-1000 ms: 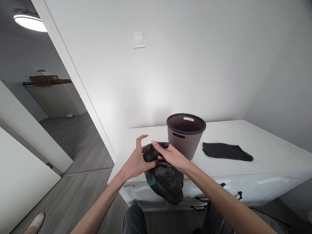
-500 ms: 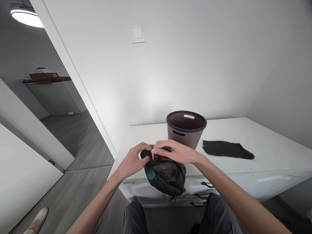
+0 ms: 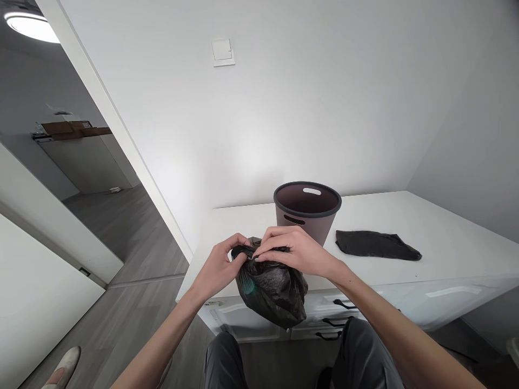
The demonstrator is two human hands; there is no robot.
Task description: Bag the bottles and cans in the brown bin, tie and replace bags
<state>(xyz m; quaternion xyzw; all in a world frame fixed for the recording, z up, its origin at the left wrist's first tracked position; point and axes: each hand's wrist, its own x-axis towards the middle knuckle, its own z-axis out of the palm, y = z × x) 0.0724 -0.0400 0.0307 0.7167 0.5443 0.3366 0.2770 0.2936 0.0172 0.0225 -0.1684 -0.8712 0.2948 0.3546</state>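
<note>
A full black trash bag [image 3: 275, 294] hangs at the front edge of the white cabinet top, with something green showing through its thin plastic. My left hand [image 3: 221, 267] pinches the gathered neck of the bag from the left. From the right, my right hand [image 3: 298, 251] closes its thumb and fingers on the same bunched plastic, close to the left fingertips. Just behind the hands stands a brown trash can [image 3: 310, 213] with a dark rim and oval handle holes. Its lower front is hidden by my right hand and the bag.
A folded black bag [image 3: 377, 245] lies on the white cabinet top [image 3: 441, 232], right of the can. Dark drawer handles [image 3: 344, 304] stick out below. A doorway opens at the left, and a foot in a light shoe [image 3: 67, 364] shows at lower left.
My right fingers have shifted slightly at the bag's neck, drawing closer over the bunched plastic. The view has moved a little, so everything sits slightly further left and higher.
</note>
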